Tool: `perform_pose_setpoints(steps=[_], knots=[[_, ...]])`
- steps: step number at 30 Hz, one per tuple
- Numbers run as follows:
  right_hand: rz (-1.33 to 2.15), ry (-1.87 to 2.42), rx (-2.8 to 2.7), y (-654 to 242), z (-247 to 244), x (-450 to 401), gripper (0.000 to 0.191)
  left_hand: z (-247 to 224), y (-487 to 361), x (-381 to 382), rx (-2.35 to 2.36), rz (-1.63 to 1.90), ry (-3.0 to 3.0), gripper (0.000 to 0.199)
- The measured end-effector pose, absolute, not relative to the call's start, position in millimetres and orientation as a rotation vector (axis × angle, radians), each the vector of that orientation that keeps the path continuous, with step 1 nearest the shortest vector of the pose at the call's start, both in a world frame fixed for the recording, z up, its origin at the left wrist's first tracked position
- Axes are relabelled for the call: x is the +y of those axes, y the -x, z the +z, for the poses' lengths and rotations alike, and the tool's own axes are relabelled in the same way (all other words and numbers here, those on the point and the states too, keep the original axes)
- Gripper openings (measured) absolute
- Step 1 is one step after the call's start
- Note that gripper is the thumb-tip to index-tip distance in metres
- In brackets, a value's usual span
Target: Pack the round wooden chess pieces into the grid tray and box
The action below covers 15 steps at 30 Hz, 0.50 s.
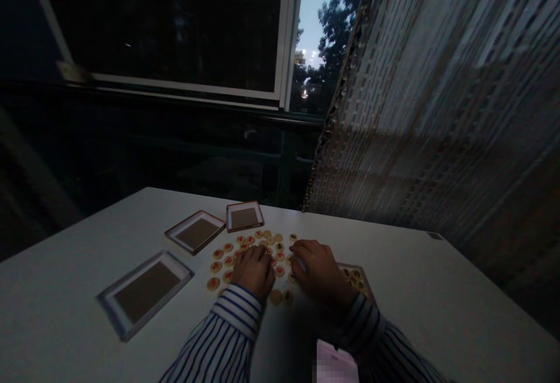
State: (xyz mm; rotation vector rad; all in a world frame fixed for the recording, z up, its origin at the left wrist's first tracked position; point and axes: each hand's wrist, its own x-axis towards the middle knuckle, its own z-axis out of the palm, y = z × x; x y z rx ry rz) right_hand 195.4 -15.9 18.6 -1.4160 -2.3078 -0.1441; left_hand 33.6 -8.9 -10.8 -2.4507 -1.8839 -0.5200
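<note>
Lying flat, many marked faces up, round discs spread across the middle of a white tabletop, which extends rightward to its edge. Left hand: fingers bent over discs; right hand: fingers curled beside them. Either grasp: cannot tell.

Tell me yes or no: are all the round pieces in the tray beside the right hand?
No, many round pieces lie loose on the white table around the left hand.
</note>
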Motion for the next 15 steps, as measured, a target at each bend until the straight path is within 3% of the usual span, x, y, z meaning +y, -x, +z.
perform_pose_setpoints(steps=[15], knots=[[-0.227,1.369,-2.321,-196.9,6.0,-18.0,0.024,-30.8,-39.5,3.3,-1.871,-0.608,2.305,0.024]])
